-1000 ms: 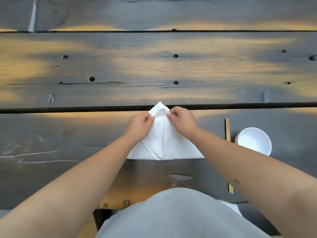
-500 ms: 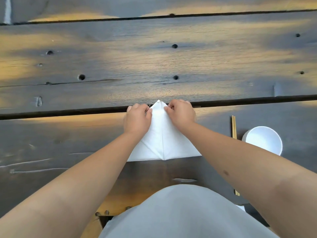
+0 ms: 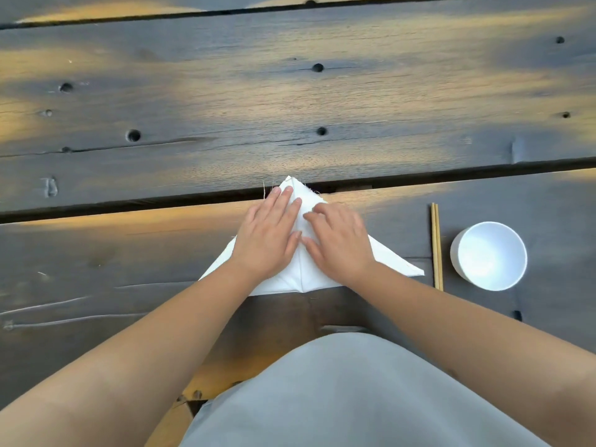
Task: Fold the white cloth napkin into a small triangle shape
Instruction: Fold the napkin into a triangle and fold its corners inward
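The white cloth napkin (image 3: pixel 301 277) lies folded in a triangle on the dark wooden table, its tip pointing away from me over a gap between planks. A centre seam runs from the tip to the near edge. My left hand (image 3: pixel 269 235) lies flat, palm down, on the left flap with fingers spread. On the right flap, palm down as well, rests my right hand (image 3: pixel 338 241). The thumbs nearly meet at the seam. Both hands cover most of the napkin's middle; its two side corners stick out.
A pair of wooden chopsticks (image 3: pixel 436 246) lies just right of the napkin, with a white bowl (image 3: pixel 488 255) beyond them. The plank gap (image 3: pixel 129 208) crosses the table at the napkin's tip. My grey clothing (image 3: pixel 338 398) fills the bottom.
My hands have let go of the flap corners near the tip. They now lie flat and lower on the napkin, pressing the two flaps down.
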